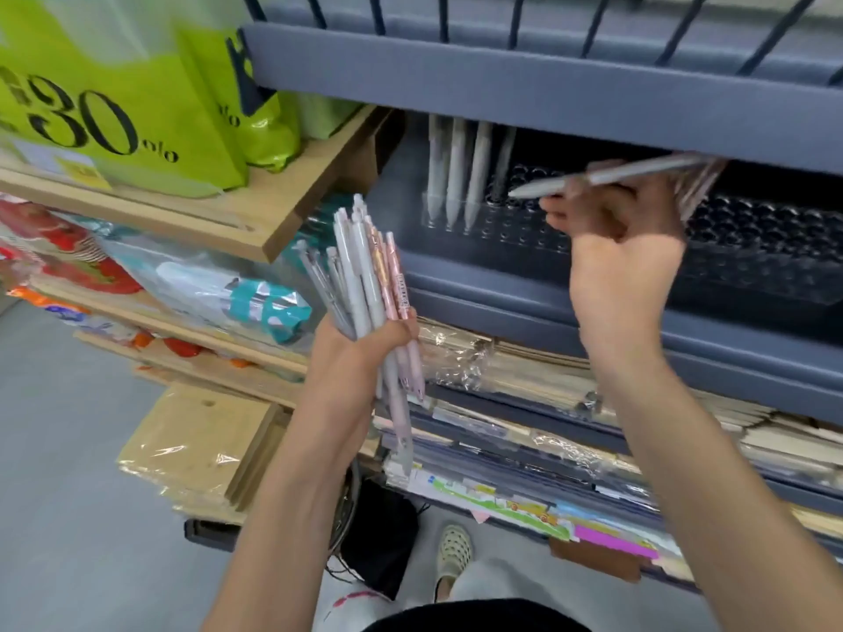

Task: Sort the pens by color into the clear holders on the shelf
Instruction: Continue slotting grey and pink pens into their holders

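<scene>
My left hand (pixel 365 344) grips a bunch of pens (pixel 360 271), grey, pale blue and pink, fanned upward in front of the shelf. My right hand (pixel 616 248) is raised inside the shelf opening and holds a few pens (pixel 606 175); a pale grey one lies crosswise with its tip pointing left. The clear holder (pixel 515 225) with rows of round holes sits on the dark blue shelf. Three pale pens (pixel 456 171) stand upright in its left end, with a darker one beside them.
A dark blue shelf board (pixel 547 93) overhangs the holder closely from above. Wooden shelves (pixel 255 212) with green bags (pixel 118 107) and packaged goods stand to the left. Below lie stacks of wrapped notebooks (pixel 524 431). My foot (pixel 454 554) is on the grey floor.
</scene>
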A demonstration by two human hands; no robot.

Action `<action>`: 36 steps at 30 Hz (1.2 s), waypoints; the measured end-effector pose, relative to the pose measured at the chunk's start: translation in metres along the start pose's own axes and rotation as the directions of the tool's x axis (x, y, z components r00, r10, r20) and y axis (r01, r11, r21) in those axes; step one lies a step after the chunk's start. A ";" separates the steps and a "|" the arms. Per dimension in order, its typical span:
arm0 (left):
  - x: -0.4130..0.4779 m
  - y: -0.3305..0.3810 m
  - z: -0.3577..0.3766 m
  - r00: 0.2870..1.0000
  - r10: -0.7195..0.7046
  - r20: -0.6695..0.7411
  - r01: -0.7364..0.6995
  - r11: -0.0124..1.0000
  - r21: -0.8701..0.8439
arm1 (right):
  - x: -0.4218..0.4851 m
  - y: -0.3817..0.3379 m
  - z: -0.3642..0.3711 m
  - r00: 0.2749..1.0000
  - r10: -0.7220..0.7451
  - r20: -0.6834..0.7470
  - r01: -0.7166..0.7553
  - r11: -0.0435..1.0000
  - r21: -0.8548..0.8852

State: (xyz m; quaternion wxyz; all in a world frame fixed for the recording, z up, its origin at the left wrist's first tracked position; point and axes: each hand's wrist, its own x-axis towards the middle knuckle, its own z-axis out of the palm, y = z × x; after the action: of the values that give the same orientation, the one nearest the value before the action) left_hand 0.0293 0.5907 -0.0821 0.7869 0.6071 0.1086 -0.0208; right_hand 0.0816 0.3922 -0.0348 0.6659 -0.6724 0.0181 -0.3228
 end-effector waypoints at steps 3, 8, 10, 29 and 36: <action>0.011 0.004 -0.006 0.997 -0.039 0.063 0.039 0.999 0.003 | 0.017 0.000 0.015 0.996 -0.088 0.009 0.088 0.980 -0.176; 0.021 0.011 -0.016 0.979 -0.092 0.180 0.088 0.996 0.030 | 0.035 0.001 0.031 0.996 -0.055 0.068 0.086 0.780 -0.619; 0.025 0.013 -0.018 0.971 -0.087 0.224 0.081 0.996 0.038 | 0.037 0.000 0.036 0.994 -0.053 0.090 0.103 0.642 -0.760; 0.008 0.020 -0.031 0.912 -0.039 0.408 0.046 0.999 -0.009 | 0.061 -0.009 0.059 0.966 0.236 0.105 -0.018 0.468 -0.884; 0.011 0.019 -0.030 0.913 -0.040 0.406 0.060 0.997 -0.037 | 0.002 -0.039 0.037 0.940 0.311 0.141 -0.231 0.883 -0.410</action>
State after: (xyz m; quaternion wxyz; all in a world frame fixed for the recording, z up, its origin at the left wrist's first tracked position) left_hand 0.0387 0.6256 -0.0736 0.8062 0.5671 -0.0408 -0.1635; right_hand 0.0845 0.4283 0.0049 0.5569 -0.8105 0.1079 -0.1458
